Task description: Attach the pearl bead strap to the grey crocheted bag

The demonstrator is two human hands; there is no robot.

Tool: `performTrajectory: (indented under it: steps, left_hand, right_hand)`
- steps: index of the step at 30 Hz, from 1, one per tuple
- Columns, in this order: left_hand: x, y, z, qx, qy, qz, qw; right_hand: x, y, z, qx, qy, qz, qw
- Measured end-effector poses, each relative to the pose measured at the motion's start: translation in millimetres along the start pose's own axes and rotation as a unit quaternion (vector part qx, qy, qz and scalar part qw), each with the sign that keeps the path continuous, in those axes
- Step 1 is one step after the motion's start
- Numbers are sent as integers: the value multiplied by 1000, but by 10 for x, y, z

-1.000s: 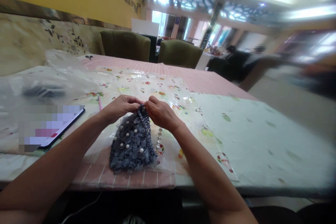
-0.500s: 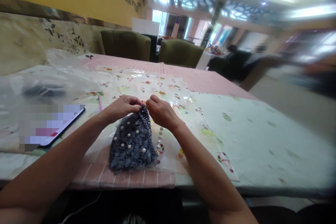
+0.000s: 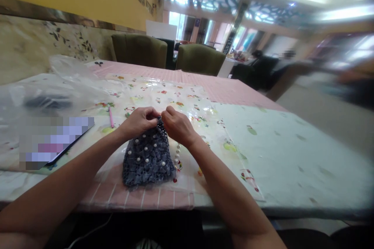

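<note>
A dark grey-blue beaded bag [image 3: 143, 171] with ruffled fabric and white pearls stands on the table in front of me, its narrow top corner raised. My left hand [image 3: 144, 120] is closed in a pinch on that top corner. Right beside it, my right hand [image 3: 177, 124] has its fingers pressed together at the same corner; what lies between its fingertips is hidden. A string of white pearls [image 3: 177, 151] hangs below my right hand, along the bag's right side, with its upper end behind the hand.
A phone [image 3: 61, 142] with a lit screen lies at left, near a pink pen-like stick [image 3: 111, 117]. Crumpled clear plastic bags [image 3: 78, 76] cover the table's left side, with a dark item inside one. Small black scissors [image 3: 99, 63] lie farther back. Green chairs [image 3: 201, 58] stand behind the table.
The bag's pearl-dotted front has turned slightly and shifted a little to the right. My hands have stayed together at its top corner, with only small finger movement.
</note>
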State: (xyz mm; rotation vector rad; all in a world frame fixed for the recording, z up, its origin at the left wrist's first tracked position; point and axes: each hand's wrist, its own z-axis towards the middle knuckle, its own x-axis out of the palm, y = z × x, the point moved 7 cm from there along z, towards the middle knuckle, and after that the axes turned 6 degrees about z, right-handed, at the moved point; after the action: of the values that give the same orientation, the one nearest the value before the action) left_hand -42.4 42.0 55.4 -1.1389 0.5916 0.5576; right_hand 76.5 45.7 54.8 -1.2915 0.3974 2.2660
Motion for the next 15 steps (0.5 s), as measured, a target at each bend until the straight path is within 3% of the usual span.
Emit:
performTrajectory:
  steps: [10,15]
  left_hand:
    - [67,56,14,-7,-35,45,998]
    - [55,-11,-4,29,-57,46,997]
  right_hand:
    - [93,-32,-5,5,-3,12,1000]
    - [123,-34,-7,9,-18,11,1000]
